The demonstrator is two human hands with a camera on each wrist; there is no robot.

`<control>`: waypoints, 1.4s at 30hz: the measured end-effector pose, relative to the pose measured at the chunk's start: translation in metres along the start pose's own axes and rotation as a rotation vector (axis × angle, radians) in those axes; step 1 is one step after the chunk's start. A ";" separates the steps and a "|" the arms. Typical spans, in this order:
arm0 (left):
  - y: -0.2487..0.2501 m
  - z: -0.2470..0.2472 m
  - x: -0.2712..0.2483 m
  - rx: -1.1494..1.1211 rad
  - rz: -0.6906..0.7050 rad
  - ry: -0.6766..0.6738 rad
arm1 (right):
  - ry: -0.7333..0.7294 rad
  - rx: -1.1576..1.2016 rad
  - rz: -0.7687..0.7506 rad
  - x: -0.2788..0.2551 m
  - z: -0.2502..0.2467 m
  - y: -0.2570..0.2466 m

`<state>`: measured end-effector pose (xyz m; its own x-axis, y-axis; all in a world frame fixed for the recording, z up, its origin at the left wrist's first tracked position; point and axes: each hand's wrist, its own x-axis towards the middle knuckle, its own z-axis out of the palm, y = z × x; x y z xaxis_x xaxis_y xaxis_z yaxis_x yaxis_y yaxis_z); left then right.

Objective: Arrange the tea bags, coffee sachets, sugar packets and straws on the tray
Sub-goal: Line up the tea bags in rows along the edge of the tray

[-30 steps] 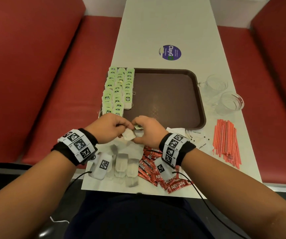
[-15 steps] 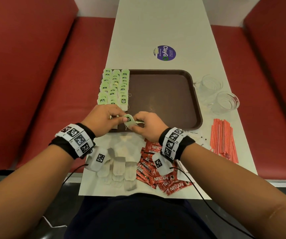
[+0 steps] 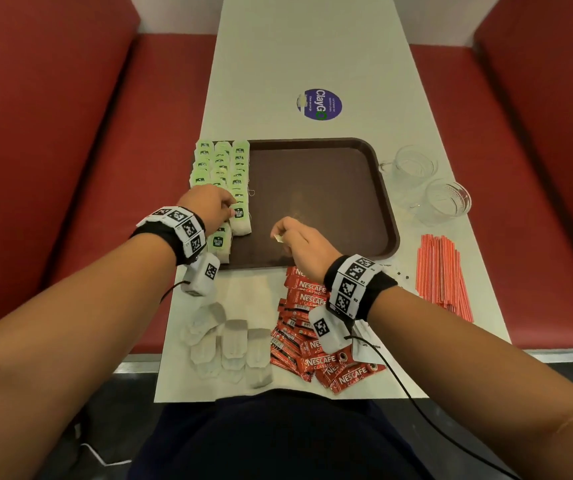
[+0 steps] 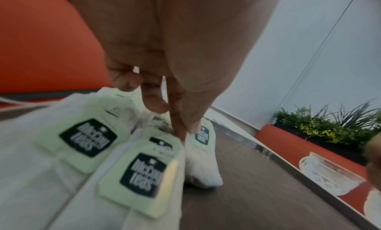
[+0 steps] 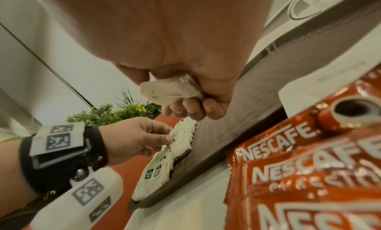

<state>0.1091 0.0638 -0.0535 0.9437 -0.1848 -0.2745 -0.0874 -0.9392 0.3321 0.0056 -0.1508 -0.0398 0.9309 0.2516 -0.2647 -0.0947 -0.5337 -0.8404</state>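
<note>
1. Since the earlier frame, both hands have parted: left hand (image 3: 211,206) pinches a green-tagged white tea bag (image 3: 240,218) onto the brown plastic tray's (image 3: 326,188) rows.
2. Right hand (image 3: 304,244) grips an untagged paper tea bag (image 5: 171,90) above the tray.

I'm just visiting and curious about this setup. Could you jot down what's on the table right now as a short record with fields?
Tray: brown tray, mostly bare
On tray: green-tagged tea bags in rows along its left side
Left hand: left hand pinches a tea bag at the near end of the rows
Right hand: right hand holds an untagged tea bag over the tray
Not yet on tray: plain tea bags, coffee sachets, red straws
Beside tray: two glass cups
</note>
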 end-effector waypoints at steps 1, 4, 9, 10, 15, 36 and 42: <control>0.000 0.001 0.004 -0.007 -0.021 0.010 | 0.010 -0.011 0.004 0.001 0.000 0.000; 0.001 0.003 0.009 -0.032 -0.087 0.039 | 0.013 -0.043 0.024 0.002 -0.001 0.000; 0.010 0.006 0.010 -0.001 -0.117 0.103 | 0.029 -0.057 0.021 0.003 -0.003 0.003; 0.013 0.007 0.010 0.006 -0.113 0.097 | 0.032 -0.051 0.021 0.003 -0.003 0.003; 0.027 0.013 0.008 0.088 -0.078 0.011 | 0.023 -0.093 -0.006 0.006 -0.003 0.004; 0.014 0.006 -0.057 -0.283 0.302 -0.101 | -0.005 -0.116 -0.059 0.006 0.010 0.017; -0.009 0.011 -0.026 -0.087 0.101 -0.112 | -0.334 -0.451 -0.145 -0.007 0.020 0.021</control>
<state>0.0813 0.0735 -0.0594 0.8897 -0.3123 -0.3332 -0.1469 -0.8865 0.4388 -0.0099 -0.1481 -0.0649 0.7543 0.5501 -0.3584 0.2533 -0.7475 -0.6141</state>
